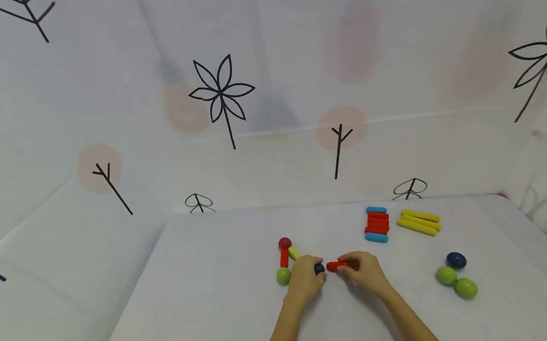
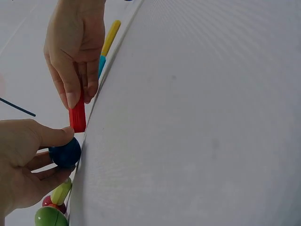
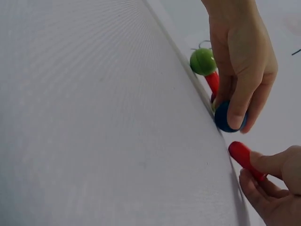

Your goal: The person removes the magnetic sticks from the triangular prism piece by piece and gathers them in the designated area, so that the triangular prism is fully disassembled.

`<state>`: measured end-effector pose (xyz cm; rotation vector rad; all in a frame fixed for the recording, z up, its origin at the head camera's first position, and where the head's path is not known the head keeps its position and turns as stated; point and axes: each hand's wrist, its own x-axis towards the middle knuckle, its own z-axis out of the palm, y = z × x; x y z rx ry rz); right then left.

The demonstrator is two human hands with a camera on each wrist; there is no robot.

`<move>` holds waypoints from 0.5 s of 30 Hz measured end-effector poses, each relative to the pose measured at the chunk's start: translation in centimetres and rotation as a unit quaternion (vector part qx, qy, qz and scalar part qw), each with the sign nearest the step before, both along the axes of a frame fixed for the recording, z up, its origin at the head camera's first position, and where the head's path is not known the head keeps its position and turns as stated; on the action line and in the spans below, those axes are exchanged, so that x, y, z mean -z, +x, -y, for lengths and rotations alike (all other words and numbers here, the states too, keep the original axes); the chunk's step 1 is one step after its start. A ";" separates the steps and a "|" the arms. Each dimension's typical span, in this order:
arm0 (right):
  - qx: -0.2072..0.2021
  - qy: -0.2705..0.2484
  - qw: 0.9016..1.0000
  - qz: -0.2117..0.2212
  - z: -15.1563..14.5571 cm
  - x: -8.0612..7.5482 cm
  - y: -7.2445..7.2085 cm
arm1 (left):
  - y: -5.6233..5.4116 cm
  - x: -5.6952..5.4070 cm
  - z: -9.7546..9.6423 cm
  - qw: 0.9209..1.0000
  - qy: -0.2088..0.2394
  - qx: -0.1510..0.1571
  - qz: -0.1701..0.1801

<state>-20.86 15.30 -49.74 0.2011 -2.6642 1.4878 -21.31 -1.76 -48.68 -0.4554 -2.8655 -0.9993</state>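
My left hand (image 1: pixel 306 278) grips a dark blue ball (image 2: pixel 66 153) between thumb and fingers. A short red stick (image 3: pixel 245 159) is pinched in my right hand (image 1: pixel 365 273), its free end pointing at the ball with a small gap in the head view. Just left of my left hand lies a joined piece: a dark red ball (image 1: pixel 285 243) on top, a red stick (image 1: pixel 284 258) down to a green ball (image 1: pixel 283 275), and a yellow-green stick (image 1: pixel 294 253) slanting toward the blue ball. The far end of that slanting stick is hidden behind my left hand.
At the back right, red sticks (image 1: pixel 378 222) lie stacked between two blue sticks (image 1: pixel 376 237). Several yellow sticks (image 1: pixel 419 223) lie beside them. Further right sit a dark blue ball (image 1: pixel 456 260) and two green balls (image 1: pixel 466 288). A patterned white cloth (image 1: pixel 273 165) hangs behind the white table (image 1: pixel 194 316).
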 end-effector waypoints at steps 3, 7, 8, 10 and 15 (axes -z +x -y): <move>0.013 0.007 1.000 -0.001 -0.3 0.2 -0.1 | 0.0 0.1 0.0 1.000 0.009 -0.004 -0.005; 0.041 0.007 0.999 0.006 -1.4 0.3 -0.2 | 0.0 0.4 0.1 1.000 0.025 -0.011 -0.004; 0.049 0.010 0.999 0.007 -1.8 0.3 -0.2 | 0.1 0.4 0.2 1.000 0.027 -0.014 -0.004; 0.065 0.019 0.998 0.012 -2.6 0.2 -0.2 | 0.1 0.5 0.2 0.999 0.033 -0.016 -0.003; 0.098 0.053 0.993 0.030 -4.9 -0.2 -0.2 | 0.1 0.5 0.3 0.999 0.042 -0.020 -0.003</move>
